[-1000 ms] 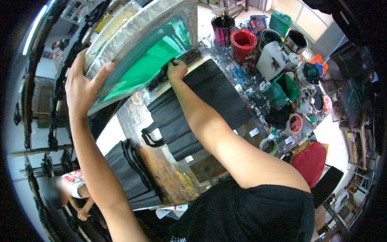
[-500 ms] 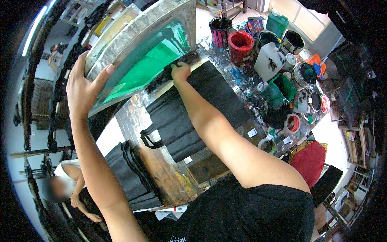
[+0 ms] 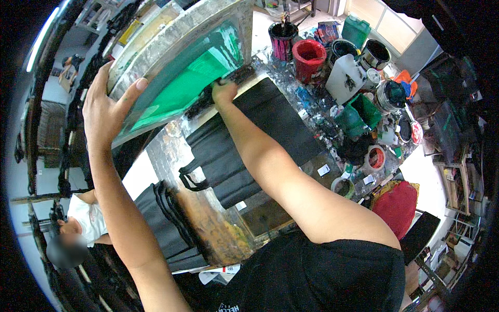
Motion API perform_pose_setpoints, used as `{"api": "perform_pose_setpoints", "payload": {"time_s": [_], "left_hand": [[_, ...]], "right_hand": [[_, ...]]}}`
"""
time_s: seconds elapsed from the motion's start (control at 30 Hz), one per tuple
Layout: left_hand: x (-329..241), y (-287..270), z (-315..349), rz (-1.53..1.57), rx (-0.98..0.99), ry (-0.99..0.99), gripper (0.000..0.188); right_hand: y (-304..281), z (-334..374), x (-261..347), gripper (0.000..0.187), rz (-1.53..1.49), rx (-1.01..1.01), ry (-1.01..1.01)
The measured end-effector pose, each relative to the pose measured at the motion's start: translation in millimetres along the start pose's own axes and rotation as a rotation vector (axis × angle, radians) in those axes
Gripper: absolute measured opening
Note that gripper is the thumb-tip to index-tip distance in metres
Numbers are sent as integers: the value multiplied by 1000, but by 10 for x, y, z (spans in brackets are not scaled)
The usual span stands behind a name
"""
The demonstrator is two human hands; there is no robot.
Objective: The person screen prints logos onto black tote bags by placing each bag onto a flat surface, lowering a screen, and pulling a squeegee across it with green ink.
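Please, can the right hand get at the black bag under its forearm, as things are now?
Likely yes: the right hand is close by the black bag, and the screen, held tilted up by the left hand, leaves it mostly uncovered.

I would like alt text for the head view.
A person's left hand grips a tilted grey-framed screen with a green panel; the right hand is near its lower edge, by a black fabric bag. A round red bucket stands at right.
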State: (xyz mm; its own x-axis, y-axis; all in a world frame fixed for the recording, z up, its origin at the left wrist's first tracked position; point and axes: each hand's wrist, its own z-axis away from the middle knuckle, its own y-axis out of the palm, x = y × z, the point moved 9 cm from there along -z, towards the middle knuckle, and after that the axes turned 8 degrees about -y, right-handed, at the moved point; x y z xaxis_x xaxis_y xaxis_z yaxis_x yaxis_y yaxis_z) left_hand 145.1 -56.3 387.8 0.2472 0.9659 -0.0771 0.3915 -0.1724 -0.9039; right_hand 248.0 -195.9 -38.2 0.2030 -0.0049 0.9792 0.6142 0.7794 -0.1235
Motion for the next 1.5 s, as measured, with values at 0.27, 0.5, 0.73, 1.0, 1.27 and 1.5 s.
{"api": "perform_pose_setpoints", "payload": {"time_s": [0.27, 0.5, 0.73, 1.0, 1.27, 1.5], "left_hand": [[-325, -33, -138, 5, -29, 85, 86], [-412, -64, -166, -20, -37, 122, 86], [-122, -1, 47, -88, -48, 89, 83], [-189, -19, 161, -115, -97, 123, 88], [-251, -36, 409, -117, -89, 120, 97], [-503, -165, 795, -112, -156, 144, 95]], "right_hand": [[-13, -470, -213, 33, -74, -138, -40], [-141, 439, -266, 31, -497, 340, 27], [-2394, 1583, -286, 45, 182, 550, -308], [-5474, 1498, 430, 28, 465, -187, -570], [-5325, 1042, -210, 33, 1171, 8, -571], [-4465, 2137, 2834, 36, 322, -110, -1281]]}}
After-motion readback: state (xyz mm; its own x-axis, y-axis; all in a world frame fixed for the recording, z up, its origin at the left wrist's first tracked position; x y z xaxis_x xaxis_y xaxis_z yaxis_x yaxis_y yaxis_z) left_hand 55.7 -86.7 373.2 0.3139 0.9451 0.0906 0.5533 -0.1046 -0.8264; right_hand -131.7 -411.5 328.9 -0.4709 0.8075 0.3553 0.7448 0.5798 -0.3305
